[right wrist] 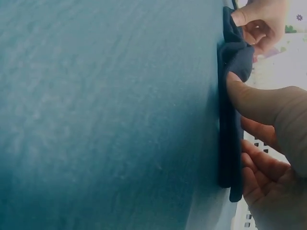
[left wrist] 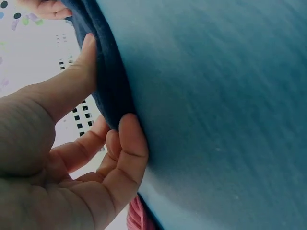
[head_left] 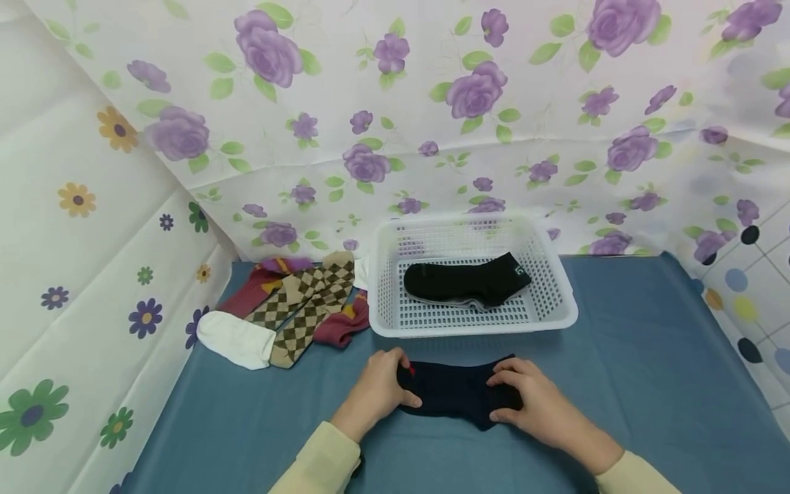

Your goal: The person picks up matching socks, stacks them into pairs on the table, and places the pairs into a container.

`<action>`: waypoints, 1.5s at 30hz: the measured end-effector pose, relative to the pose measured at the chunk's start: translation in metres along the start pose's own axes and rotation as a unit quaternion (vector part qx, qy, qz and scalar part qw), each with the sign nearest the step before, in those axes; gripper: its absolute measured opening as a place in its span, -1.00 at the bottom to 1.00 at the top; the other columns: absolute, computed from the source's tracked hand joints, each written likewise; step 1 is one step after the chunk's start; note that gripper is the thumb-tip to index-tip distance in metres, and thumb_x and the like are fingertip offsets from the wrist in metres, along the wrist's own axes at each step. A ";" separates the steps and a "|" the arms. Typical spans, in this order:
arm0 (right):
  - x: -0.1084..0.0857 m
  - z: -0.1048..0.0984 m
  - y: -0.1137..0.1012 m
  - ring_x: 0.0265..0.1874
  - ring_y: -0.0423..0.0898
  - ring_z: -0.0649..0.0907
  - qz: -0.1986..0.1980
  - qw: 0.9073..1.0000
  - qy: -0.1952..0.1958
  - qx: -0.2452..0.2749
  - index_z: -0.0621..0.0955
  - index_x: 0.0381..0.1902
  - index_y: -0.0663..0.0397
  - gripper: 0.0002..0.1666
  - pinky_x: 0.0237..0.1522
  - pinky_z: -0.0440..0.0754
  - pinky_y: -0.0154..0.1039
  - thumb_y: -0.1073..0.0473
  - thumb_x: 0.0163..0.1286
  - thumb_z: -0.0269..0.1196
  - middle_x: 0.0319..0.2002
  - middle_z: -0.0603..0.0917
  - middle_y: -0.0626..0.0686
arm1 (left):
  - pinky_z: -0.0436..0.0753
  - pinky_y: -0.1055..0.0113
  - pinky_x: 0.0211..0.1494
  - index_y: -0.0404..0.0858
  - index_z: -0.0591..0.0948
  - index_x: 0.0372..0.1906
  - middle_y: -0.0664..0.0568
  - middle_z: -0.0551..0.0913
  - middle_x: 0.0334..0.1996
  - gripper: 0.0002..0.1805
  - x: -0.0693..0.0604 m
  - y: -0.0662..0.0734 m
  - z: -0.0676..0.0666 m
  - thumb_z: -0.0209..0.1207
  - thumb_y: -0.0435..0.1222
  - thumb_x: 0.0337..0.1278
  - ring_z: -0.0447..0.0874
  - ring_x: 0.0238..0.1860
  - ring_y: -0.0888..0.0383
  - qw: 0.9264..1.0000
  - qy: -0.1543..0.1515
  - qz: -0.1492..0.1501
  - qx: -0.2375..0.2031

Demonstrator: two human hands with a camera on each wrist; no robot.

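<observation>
A dark navy sock [head_left: 455, 388] lies flat on the blue tabletop in front of the basket. In the right wrist view two layers show at its cuff end [right wrist: 230, 167]. My left hand [head_left: 384, 385] grips its left end, thumb on the near edge and curved fingers on the far side, beside a small red mark. At the right end, my right hand [head_left: 529, 399] holds the cuff between thumb and fingers. The left wrist view shows the left thumb and fingertips touching the dark fabric [left wrist: 112, 72].
Behind the sock stands a white perforated basket [head_left: 385, 312], with black socks [head_left: 463, 283] inside. To its left lie a white sock [head_left: 237, 339], brown checkered socks [head_left: 315, 295] and dark red socks [head_left: 341, 326]. Flowered cloth [head_left: 382, 137] hangs behind the table.
</observation>
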State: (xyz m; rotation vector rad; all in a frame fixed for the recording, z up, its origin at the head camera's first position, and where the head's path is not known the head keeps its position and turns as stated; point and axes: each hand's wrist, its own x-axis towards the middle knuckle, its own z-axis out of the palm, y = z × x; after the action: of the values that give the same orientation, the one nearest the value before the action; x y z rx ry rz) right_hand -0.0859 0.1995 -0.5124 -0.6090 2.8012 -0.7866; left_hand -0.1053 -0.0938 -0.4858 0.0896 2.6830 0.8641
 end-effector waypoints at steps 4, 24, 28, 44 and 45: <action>-0.001 -0.004 0.001 0.07 -0.19 0.45 -0.013 0.999 0.000 0.030 0.60 -0.12 -0.35 -0.54 0.03 0.52 -0.10 -0.11 -0.04 0.46 0.06 0.47 -0.22 | 0.51 0.18 -0.25 -0.15 0.53 -0.18 -0.03 0.49 -0.25 -0.39 0.000 0.002 -0.002 0.56 -0.12 -0.49 0.42 -0.32 0.08 1.000 -0.007 -0.003 0.006; 0.005 -0.031 -0.002 -0.36 -0.12 0.56 0.206 0.978 0.037 0.022 0.55 -0.08 0.17 -0.28 -0.39 0.51 -0.16 -0.24 -0.02 0.41 -0.31 0.62 0.04 | 0.43 0.28 -0.46 -0.28 0.52 -0.22 0.00 0.50 -0.48 -0.50 -0.003 0.001 -0.007 0.37 0.00 -0.13 0.44 -0.52 0.12 0.993 0.076 -0.078 -0.035; 0.007 -0.029 -0.001 -0.44 -0.16 0.57 0.218 0.974 0.019 0.052 0.53 -0.08 0.16 -0.32 -0.48 0.50 -0.24 -0.22 0.01 0.40 -0.38 0.64 -0.01 | 0.44 0.29 -0.48 -0.24 0.54 -0.27 0.02 0.53 -0.51 -0.56 -0.002 0.000 -0.006 0.37 -0.01 -0.13 0.46 -0.52 0.14 0.994 0.073 -0.077 -0.029; 0.011 -0.022 -0.002 -0.62 -0.15 0.39 0.191 0.980 0.002 0.060 0.46 -0.43 0.01 -0.63 -0.57 0.29 -0.27 0.04 0.00 0.45 -0.58 0.45 -0.03 | 0.37 0.30 -0.55 -0.14 0.56 -0.47 0.10 0.50 -0.62 -0.68 -0.007 0.000 -0.004 0.46 -0.10 -0.25 0.43 -0.58 0.15 0.995 0.071 -0.067 -0.003; 0.010 -0.022 -0.003 -0.62 -0.15 0.38 0.186 0.981 0.003 0.062 0.45 -0.44 0.01 -0.63 -0.57 0.29 -0.27 0.06 0.01 0.44 -0.59 0.44 -0.03 | 0.36 0.31 -0.55 -0.14 0.56 -0.46 0.11 0.49 -0.62 -0.69 -0.008 0.000 -0.004 0.45 -0.09 -0.23 0.42 -0.58 0.16 0.995 0.068 -0.066 -0.005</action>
State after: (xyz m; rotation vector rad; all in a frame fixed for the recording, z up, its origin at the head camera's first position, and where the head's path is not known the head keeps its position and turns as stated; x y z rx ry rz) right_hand -0.1003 0.2033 -0.4925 -0.0574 2.7205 -0.8700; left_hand -0.0991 -0.0970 -0.4809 -0.1526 2.7724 0.8709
